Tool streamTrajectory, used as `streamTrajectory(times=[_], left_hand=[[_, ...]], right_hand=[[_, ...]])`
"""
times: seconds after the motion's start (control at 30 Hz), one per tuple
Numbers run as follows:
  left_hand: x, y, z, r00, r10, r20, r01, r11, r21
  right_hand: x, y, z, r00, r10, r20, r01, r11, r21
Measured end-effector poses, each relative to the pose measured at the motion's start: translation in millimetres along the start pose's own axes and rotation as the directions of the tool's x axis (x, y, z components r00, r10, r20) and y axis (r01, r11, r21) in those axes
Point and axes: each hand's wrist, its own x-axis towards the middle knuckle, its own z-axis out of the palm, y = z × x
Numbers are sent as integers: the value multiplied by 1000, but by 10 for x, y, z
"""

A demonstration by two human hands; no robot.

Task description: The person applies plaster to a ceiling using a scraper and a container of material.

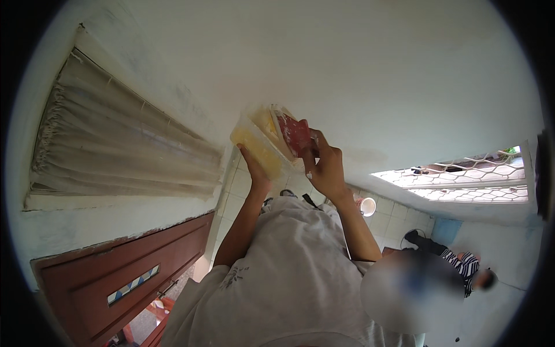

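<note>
My left hand (255, 173) grips a translucent plastic container (248, 144) holding pale yellow material, with the fingers mostly behind it and the thumb along its side. My right hand (326, 170) holds a red flat spreader (292, 130) smeared with white stuff, tilted against the container's open top. Some white material is on the fingers of my right hand. Both hands are raised in front of a pale wall or ceiling surface (376, 75), above my grey shirt.
A curtained window (121, 139) and a reddish-brown door (156, 266) are on the left. A grilled window (462, 176) is at the right. Below, a white bucket (365, 206) stands on floor tiles (381, 222). Another person in striped clothing (468, 266) is at the lower right, partly blurred.
</note>
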Motion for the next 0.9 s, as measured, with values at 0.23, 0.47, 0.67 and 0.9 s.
streamTrajectory(times=[0.23,0.47,0.67,0.9], left_hand=[[71,-117,-295,999,-6,-45,9,998,55],[15,-2,-119,990,-49,-132,66,990,128],[21,-10,-45,986,-74,-148,92,989,117],[27,-25,155,984,-71,-163,87,991,97]], right_hand=[[-205,-103,141,998,-2,61,4,999,-42],[-268,-89,157,996,-83,28,84,996,-30],[-341,-48,126,989,-149,13,150,987,-66],[-381,-22,108,968,-243,-69,235,967,-99]])
